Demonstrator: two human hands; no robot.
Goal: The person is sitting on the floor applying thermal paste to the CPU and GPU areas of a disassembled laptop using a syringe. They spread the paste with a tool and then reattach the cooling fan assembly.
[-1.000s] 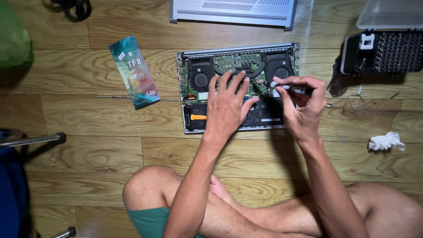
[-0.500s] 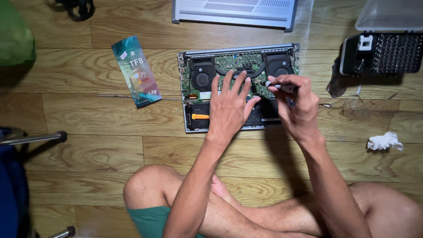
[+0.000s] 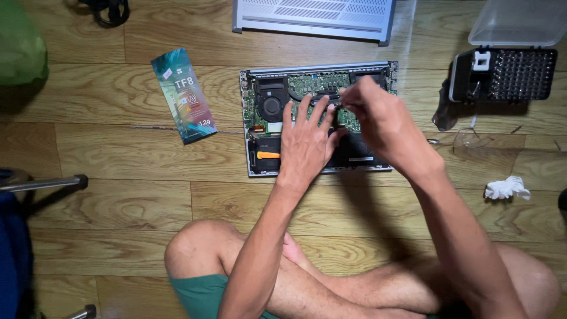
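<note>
While the opened laptop (image 3: pixel 319 118) lies on the floor with its removed base cover (image 3: pixel 313 15) beyond, the left hand (image 3: pixel 304 145) rests flat, fingers spread (holding nothing); the right hand (image 3: pixel 378 121) pinches a thin tool over the board.

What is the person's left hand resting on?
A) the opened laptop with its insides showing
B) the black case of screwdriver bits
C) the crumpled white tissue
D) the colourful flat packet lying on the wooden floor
A: the left hand lies flat, fingers spread, on the opened laptop with exposed circuit board and fan, while the packet, bit case and tissue lie apart, untouched.
</note>
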